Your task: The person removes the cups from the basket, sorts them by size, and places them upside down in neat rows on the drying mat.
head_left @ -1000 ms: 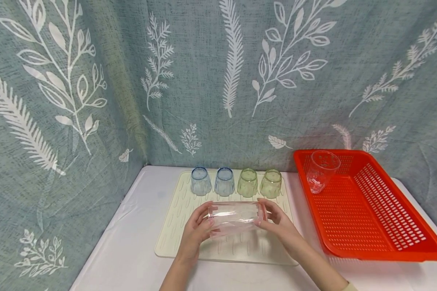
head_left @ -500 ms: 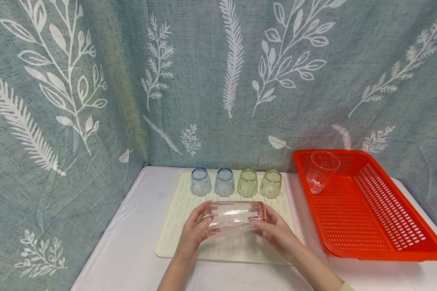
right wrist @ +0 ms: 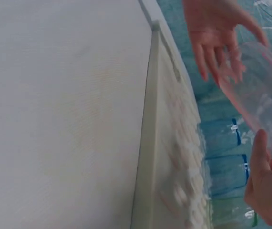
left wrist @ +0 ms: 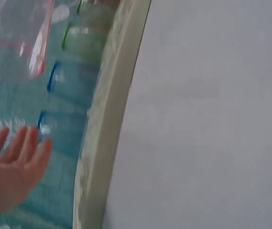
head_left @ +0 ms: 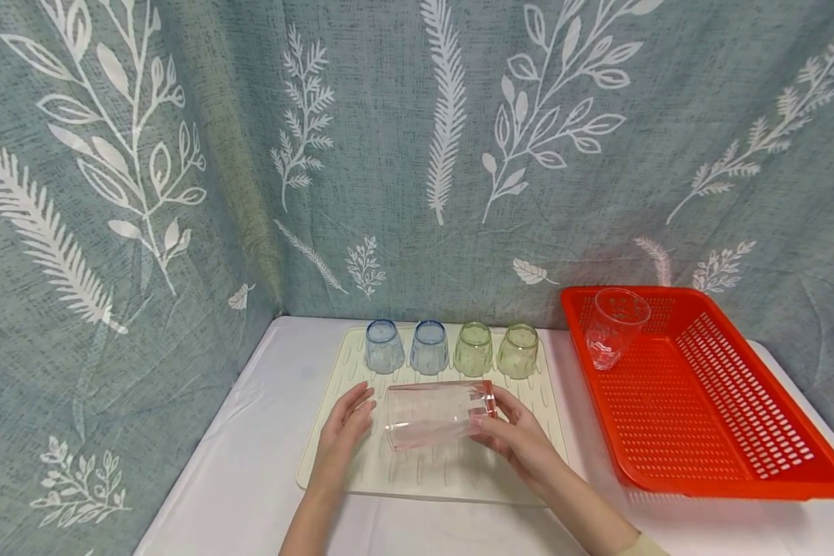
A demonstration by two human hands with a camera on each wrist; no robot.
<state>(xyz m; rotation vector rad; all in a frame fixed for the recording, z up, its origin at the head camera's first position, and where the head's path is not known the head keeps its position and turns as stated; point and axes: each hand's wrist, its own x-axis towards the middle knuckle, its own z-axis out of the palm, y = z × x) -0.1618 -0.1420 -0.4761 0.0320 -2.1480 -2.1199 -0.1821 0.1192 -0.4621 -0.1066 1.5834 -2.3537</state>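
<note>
A tall clear glass with a pinkish tint (head_left: 434, 417) lies sideways in the air over the cream drying mat (head_left: 361, 471). My right hand (head_left: 517, 436) grips it at its thick base, thumb in front and fingers behind. Its rim points left, toward my left hand (head_left: 344, 432), which is apart from the glass with fingers loosely extended. In the left wrist view the left hand (left wrist: 16, 167) holds nothing, and the glass (left wrist: 16, 38) is beyond it. The right wrist view shows the right thumb (right wrist: 258, 152) against the glass (right wrist: 264, 95).
Along the mat's back edge stand two blue glasses (head_left: 384, 349) (head_left: 428, 349) and two green glasses (head_left: 472, 351) (head_left: 517, 353), upside down. A red basket (head_left: 618, 455) at right holds another tall clear glass (head_left: 615, 324), leaning in its back left corner. A patterned curtain (head_left: 389, 154) hangs behind.
My left hand has let go of the glass's rim end and moved left. The right hand still holds the base, and the glass has shifted slightly left and tilted.
</note>
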